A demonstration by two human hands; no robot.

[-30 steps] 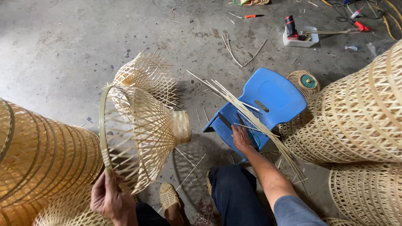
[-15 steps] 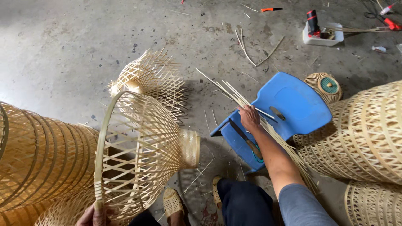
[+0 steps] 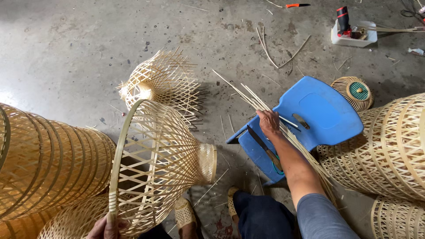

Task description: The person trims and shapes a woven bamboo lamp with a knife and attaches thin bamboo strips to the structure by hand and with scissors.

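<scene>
Head view, open-weave bamboo lampshade point(image 3: 155, 172), pale strips, left hand point(image 3: 106, 228) gripping rim

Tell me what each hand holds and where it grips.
Left hand holds the woven bamboo shade by its wide bottom rim; right hand grips the bamboo strips partway along.

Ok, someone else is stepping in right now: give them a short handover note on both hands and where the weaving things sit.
Left hand: grips the bottom rim of the open-weave bamboo frame, held on its side with its narrow neck pointing right.
Right hand: resting on a bundle of thin bamboo strips lying over the blue plastic chair; whether it has closed on them is unclear.
A knife lies on the chair seat beside that wrist.
Done: the frame's lattice and neck are woven.
Left: an unfinished frame with loose strip ends lies on the floor behind. Finished pieces are stacked on both sides.
</scene>
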